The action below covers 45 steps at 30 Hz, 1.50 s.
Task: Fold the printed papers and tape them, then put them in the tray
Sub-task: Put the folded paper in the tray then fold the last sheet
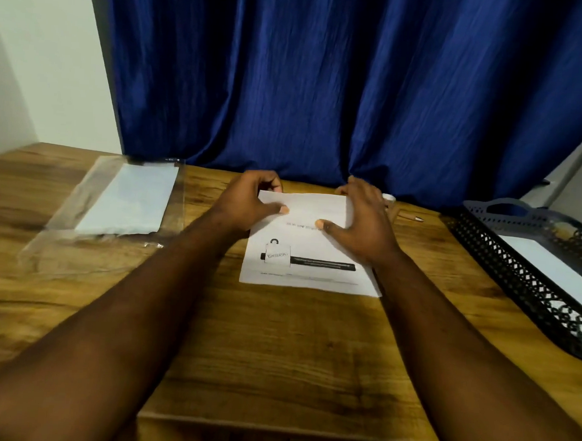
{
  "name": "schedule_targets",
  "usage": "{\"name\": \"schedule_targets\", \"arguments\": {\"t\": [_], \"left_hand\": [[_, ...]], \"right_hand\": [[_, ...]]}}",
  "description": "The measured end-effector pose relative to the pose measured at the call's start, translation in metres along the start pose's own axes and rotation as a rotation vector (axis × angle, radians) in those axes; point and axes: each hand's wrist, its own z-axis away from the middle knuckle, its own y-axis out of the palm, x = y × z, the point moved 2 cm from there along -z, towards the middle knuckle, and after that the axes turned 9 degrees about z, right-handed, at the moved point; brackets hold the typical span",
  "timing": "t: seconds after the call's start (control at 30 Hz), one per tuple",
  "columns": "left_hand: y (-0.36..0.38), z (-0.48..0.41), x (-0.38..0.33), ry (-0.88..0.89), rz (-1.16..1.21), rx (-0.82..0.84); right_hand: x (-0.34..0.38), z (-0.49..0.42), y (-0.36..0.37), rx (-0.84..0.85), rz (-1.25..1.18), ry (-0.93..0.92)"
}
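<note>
My left grip and right grip pinch far corners of printed paper, thumbs on top. Sheet likely light, floppy, slippery on worktop; best held at corners.

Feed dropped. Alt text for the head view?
Both hands hold the far edge of a printed paper lying on a wooden table, left hand at its far left corner, right hand at its far right. A clear sleeve of white sheets lies left; a black mesh tray holding a white sheet sits right.

Left hand and right hand pinch the printed paper (far edge).
</note>
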Motion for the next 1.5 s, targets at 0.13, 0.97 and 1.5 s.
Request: {"name": "schedule_targets", "arguments": {"t": [0.13,0.97,1.5], "left_hand": [[-0.006,-0.002,0.0,0.027,-0.01,-0.08],[0.028,0.0,0.022,0.044,-0.368,0.161],[0.026,-0.004,0.036,-0.123,-0.543,0.241]], "right_hand": [[0.003,-0.006,-0.007,-0.153,0.113,-0.036],[0.046,-0.015,0.053,0.635,0.132,-0.065],[-0.016,-0.006,0.031,0.68,0.268,0.268]]}}
